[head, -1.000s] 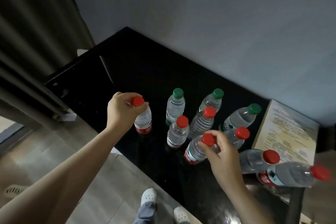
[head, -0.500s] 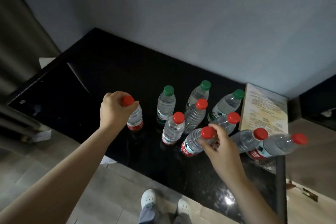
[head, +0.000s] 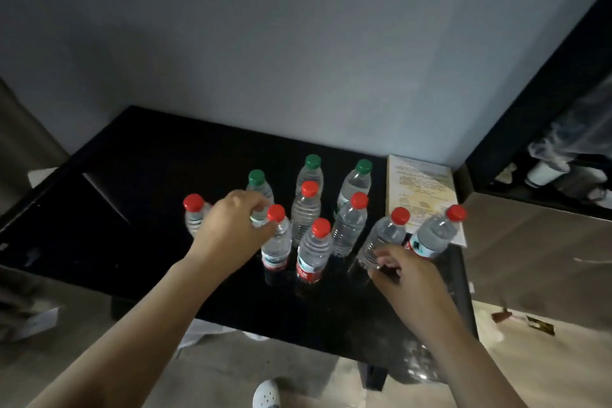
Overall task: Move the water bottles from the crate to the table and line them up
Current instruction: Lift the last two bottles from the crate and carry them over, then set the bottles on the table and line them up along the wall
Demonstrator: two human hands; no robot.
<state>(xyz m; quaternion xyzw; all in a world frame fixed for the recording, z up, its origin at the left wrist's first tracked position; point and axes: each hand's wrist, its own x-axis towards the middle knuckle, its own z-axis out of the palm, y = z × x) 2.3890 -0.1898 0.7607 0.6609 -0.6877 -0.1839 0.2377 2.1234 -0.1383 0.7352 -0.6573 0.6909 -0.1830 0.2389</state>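
Ribbed clear plastic bottles (head: 306, 209) on glossy black table (head: 139, 156)

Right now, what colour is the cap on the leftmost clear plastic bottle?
Red; the leftmost clear plastic bottle shows best in the head view.

No legible text on labels.

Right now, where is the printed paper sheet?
In the head view, the printed paper sheet lies flat at the black table's far right end, by the wall, with the rightmost red-capped bottle overlapping its near edge.
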